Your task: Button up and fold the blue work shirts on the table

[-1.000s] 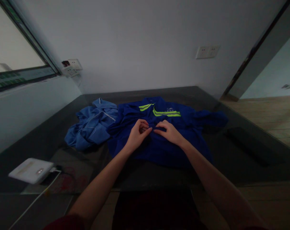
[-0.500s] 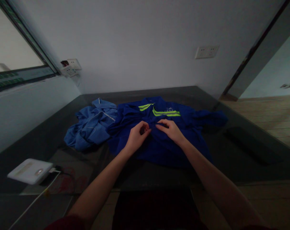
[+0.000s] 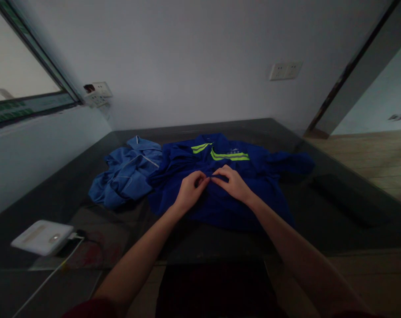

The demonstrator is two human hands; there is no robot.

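The left hand (image 3: pixel 189 189) and the right hand (image 3: pixel 231 181) are close together, with bent fingers and fingertips almost meeting, pinching a little bit of the dark blue shirt (image 3: pixel 249 192). Both arms (image 3: pixel 145 247) reach forward and in, with the elbows wide apart. The shirt lies front side up in the middle of the dark surface (image 3: pixel 203 249), its collar away from the person. Its bright yellow stripes (image 3: pixel 231 156) are just past the hands, which hide part of the shirt's front. One sleeve sticks out to the right. A crumpled light blue garment (image 3: pixel 125 174) lies against the shirt's left side. Near the surface's left front corner is a white box (image 3: pixel 43 237) with a white cord (image 3: pixel 46 280). A long black thing (image 3: pixel 349 198) lies on the right, too dark to make out. Behind is a pale wall (image 3: pixel 187 66) with sockets (image 3: pixel 285 70).
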